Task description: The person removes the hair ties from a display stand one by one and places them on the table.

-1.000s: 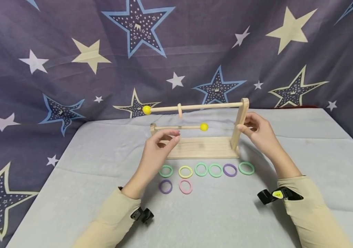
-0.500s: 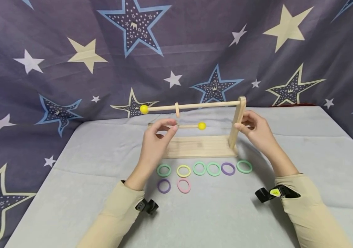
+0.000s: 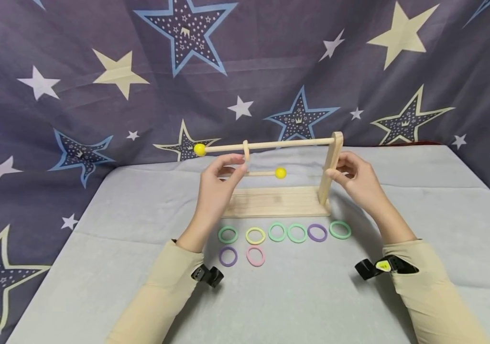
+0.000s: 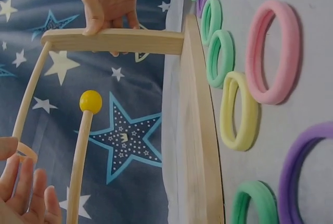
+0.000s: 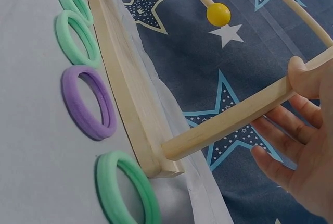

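Observation:
A wooden stand [image 3: 279,203] has two rods tipped with yellow balls, at different heights. From the upper rod [image 3: 292,143] hangs a peach hair tie [image 3: 246,152]. My left hand [image 3: 219,191] pinches this hair tie at its lower part between thumb and fingertips; in the left wrist view the hair tie [image 4: 28,152] is partly hidden by the fingers. On the stand's right side, my right hand [image 3: 356,182] grips the tall upright post [image 3: 331,167], thumb in front and fingers behind. The lower rod [image 3: 262,174] is partly covered by my left hand.
In front of the stand several loose hair ties lie on the grey cloth: green [image 3: 228,234], yellow [image 3: 255,236], purple [image 3: 317,232] and pink [image 3: 255,256] among them. A star-patterned curtain [image 3: 270,71] hangs behind the table [image 3: 296,296].
My left hand has risen from beside the lower rod to the peach hair tie on the upper rod and now pinches it. The right hand keeps its grip on the post.

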A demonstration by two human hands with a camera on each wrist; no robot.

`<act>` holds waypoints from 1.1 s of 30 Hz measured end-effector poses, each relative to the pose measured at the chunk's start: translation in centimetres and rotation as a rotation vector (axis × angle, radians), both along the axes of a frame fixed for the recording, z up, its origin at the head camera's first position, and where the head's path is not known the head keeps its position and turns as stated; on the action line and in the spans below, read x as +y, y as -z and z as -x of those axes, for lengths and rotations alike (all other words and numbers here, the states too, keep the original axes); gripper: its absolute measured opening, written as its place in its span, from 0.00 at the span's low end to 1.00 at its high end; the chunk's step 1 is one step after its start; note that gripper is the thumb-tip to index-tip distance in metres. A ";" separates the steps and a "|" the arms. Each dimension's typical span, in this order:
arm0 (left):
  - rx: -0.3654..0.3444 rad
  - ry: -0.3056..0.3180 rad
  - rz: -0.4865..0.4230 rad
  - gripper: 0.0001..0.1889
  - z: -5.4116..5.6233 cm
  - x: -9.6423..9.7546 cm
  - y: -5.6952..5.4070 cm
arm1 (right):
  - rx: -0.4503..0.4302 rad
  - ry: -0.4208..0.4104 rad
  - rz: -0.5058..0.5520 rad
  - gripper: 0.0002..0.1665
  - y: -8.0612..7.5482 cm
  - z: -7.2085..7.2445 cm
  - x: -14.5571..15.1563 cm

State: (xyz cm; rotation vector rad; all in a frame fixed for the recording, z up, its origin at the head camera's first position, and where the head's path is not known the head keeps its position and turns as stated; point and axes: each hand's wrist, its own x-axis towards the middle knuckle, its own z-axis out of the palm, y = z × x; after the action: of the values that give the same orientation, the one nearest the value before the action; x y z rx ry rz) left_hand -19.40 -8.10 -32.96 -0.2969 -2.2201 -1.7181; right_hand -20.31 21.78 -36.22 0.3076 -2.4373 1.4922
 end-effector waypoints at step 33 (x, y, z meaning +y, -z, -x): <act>0.049 -0.102 -0.021 0.11 0.9 0.6 0.2 | -0.003 0.004 0.022 0.16 0.0 0.2 0.1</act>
State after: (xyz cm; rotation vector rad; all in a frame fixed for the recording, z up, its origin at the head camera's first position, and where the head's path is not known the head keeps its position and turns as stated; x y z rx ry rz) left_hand -20.33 -7.53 -33.17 -0.2150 -2.1427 -1.6614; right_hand -20.51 21.85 -36.25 0.2957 -2.4200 1.5181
